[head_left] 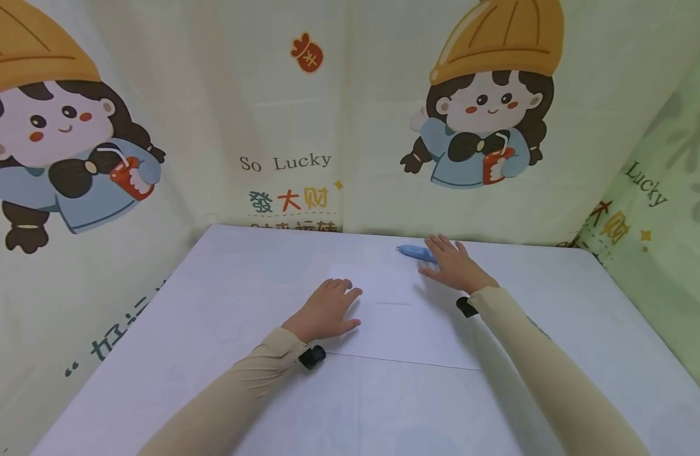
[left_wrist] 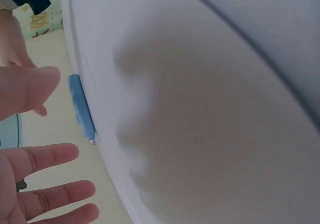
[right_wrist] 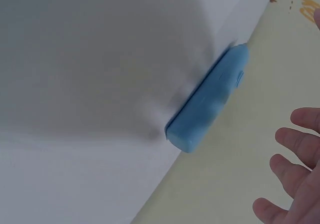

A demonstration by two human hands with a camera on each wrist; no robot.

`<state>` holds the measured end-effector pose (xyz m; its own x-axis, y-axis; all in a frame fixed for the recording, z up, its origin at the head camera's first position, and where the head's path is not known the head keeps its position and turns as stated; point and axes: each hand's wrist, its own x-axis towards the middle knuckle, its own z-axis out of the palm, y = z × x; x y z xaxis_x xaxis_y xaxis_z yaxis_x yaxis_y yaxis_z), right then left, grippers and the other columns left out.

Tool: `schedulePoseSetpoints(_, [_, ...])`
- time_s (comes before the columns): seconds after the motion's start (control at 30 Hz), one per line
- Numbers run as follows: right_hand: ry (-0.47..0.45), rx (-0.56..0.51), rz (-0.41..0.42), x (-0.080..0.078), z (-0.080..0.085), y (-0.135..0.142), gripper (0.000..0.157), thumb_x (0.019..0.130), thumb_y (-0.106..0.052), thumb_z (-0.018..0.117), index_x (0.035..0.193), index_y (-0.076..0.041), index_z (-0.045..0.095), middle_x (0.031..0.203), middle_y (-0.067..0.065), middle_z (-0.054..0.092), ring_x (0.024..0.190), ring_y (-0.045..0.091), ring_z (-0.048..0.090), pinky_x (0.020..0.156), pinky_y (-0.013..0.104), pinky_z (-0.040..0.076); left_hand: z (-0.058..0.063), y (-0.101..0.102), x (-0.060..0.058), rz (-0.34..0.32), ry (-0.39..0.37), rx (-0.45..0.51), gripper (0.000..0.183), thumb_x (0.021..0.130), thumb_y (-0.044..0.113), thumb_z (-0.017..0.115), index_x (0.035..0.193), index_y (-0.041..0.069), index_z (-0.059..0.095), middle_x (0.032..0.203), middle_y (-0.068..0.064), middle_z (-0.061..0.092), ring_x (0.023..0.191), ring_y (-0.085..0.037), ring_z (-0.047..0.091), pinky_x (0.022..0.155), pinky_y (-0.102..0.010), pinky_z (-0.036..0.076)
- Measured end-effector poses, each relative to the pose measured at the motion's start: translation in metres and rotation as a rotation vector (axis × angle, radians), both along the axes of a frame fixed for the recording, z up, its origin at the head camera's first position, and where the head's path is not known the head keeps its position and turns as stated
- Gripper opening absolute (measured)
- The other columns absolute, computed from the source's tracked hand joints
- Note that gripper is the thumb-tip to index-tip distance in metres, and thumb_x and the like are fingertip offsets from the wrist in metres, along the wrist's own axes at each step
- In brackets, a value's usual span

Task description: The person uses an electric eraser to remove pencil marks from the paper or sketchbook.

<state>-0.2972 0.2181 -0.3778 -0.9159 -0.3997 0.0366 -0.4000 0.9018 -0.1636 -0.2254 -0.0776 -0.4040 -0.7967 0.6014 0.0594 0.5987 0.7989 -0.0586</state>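
Note:
A white sheet of paper (head_left: pixel 407 342) lies on the table, with a short thin line near its middle. My left hand (head_left: pixel 325 310) is over its left side, fingers spread, holding nothing. In the left wrist view the fingers (left_wrist: pixel 55 199) and thumb are apart. Beyond the sheet lies a thick blue pen-like tool (head_left: pixel 414 252) with a narrow pointed tip. My right hand (head_left: pixel 457 266) hovers beside it, overlapping its right end in the head view. The right wrist view shows the blunt end of the tool (right_wrist: pixel 205 101), with the spread fingers (right_wrist: pixel 300 146) apart from it.
The white table (head_left: pixel 259 272) backs onto a hanging cream cloth (head_left: pixel 373 126) printed with cartoon figures and lettering. Another printed cloth (head_left: pixel 669 253) hangs along the right side. Both wrists wear a small black device (head_left: pixel 312 357).

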Motion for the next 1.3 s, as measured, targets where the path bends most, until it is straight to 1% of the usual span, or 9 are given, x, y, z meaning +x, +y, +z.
schedulePoseSetpoints(0.17, [-0.009, 0.002, -0.001, -0.005, 0.004, -0.001, 0.074, 0.093, -0.039, 0.053, 0.145, 0.004, 0.024, 0.152, 0.025, 0.024, 0.142, 0.042, 0.015, 0.112, 0.062, 0.008, -0.003, 0.000, -0.004, -0.022, 0.029, -0.004, 0.054, 0.085, 0.047, 0.060, 0.129, 0.016, 0.050, 0.123, -0.007, 0.053, 0.117, -0.024, 0.050, 0.106, -0.042, 0.034])
schedulePoseSetpoints(0.3, [-0.013, 0.000, 0.001, -0.011, 0.000, 0.000, 0.071, 0.093, -0.036, 0.052, 0.145, 0.005, 0.025, 0.151, 0.025, 0.025, 0.142, 0.043, 0.016, 0.111, 0.062, 0.009, -0.005, -0.001, -0.006, -0.043, 0.056, -0.012, 0.051, 0.084, 0.046, 0.062, 0.125, 0.016, 0.052, 0.119, -0.006, 0.053, 0.112, -0.023, 0.050, 0.105, -0.042, 0.035])
schedulePoseSetpoints(0.4, [-0.015, -0.003, 0.000, -0.015, -0.004, 0.001, 0.069, 0.094, -0.035, 0.052, 0.144, 0.005, 0.027, 0.150, 0.025, 0.027, 0.142, 0.042, 0.017, 0.111, 0.062, 0.010, -0.005, -0.002, -0.007, -0.049, 0.057, -0.015, 0.050, 0.084, 0.045, 0.062, 0.124, 0.016, 0.052, 0.119, -0.006, 0.053, 0.112, -0.023, 0.050, 0.105, -0.042, 0.035])
schedulePoseSetpoints(0.57, [-0.004, 0.006, 0.000, -0.021, -0.008, 0.004, 0.065, 0.094, -0.033, 0.052, 0.142, 0.006, 0.031, 0.148, 0.026, 0.031, 0.141, 0.042, 0.021, 0.110, 0.063, 0.013, 0.000, -0.002, -0.009, -0.055, 0.040, -0.027, 0.051, 0.085, 0.045, 0.060, 0.126, 0.016, 0.051, 0.121, -0.007, 0.053, 0.115, -0.024, 0.050, 0.106, -0.043, 0.035])
schedulePoseSetpoints(0.7, [0.029, 0.033, 0.016, -0.024, -0.009, 0.003, 0.061, 0.093, -0.032, 0.054, 0.139, 0.005, 0.037, 0.145, 0.024, 0.037, 0.139, 0.041, 0.027, 0.109, 0.062, 0.018, 0.005, -0.003, -0.010, -0.053, 0.060, -0.038, 0.051, 0.085, 0.045, 0.060, 0.126, 0.016, 0.050, 0.121, -0.007, 0.053, 0.115, -0.023, 0.050, 0.106, -0.042, 0.035])
schedulePoseSetpoints(0.77, [0.058, 0.056, 0.028, -0.026, -0.010, 0.002, 0.058, 0.093, -0.029, 0.055, 0.137, 0.005, 0.041, 0.142, 0.024, 0.042, 0.136, 0.041, 0.032, 0.108, 0.061, 0.022, 0.006, -0.003, -0.011, -0.064, 0.067, -0.043, 0.051, 0.085, 0.045, 0.061, 0.126, 0.016, 0.050, 0.121, -0.006, 0.053, 0.114, -0.023, 0.050, 0.105, -0.042, 0.036])
schedulePoseSetpoints(0.9, [0.099, 0.091, 0.046, -0.029, -0.012, 0.000, 0.053, 0.091, -0.026, 0.058, 0.133, 0.005, 0.046, 0.134, 0.024, 0.050, 0.130, 0.039, 0.041, 0.104, 0.059, 0.029, -0.001, -0.002, -0.010, -0.093, 0.054, -0.073, 0.051, 0.085, 0.045, 0.061, 0.126, 0.016, 0.050, 0.121, -0.006, 0.053, 0.114, -0.023, 0.050, 0.105, -0.042, 0.036])
schedulePoseSetpoints(1.03, [0.118, 0.112, 0.055, -0.033, -0.016, -0.003, 0.052, 0.090, -0.024, 0.061, 0.132, 0.005, 0.047, 0.131, 0.023, 0.054, 0.125, 0.038, 0.047, 0.101, 0.058, 0.034, -0.008, -0.001, -0.007, -0.091, 0.057, -0.100, 0.051, 0.084, 0.046, 0.061, 0.125, 0.017, 0.052, 0.122, -0.005, 0.054, 0.114, -0.022, 0.051, 0.104, -0.042, 0.037])
schedulePoseSetpoints(1.3, [0.123, 0.142, 0.049, -0.042, -0.019, -0.002, 0.053, 0.090, -0.024, 0.061, 0.131, 0.005, 0.047, 0.131, 0.023, 0.053, 0.123, 0.040, 0.048, 0.099, 0.058, 0.034, -0.008, 0.000, -0.007, -0.096, 0.051, -0.102, 0.050, 0.084, 0.045, 0.062, 0.124, 0.017, 0.053, 0.121, -0.005, 0.054, 0.113, -0.022, 0.050, 0.105, -0.043, 0.036])
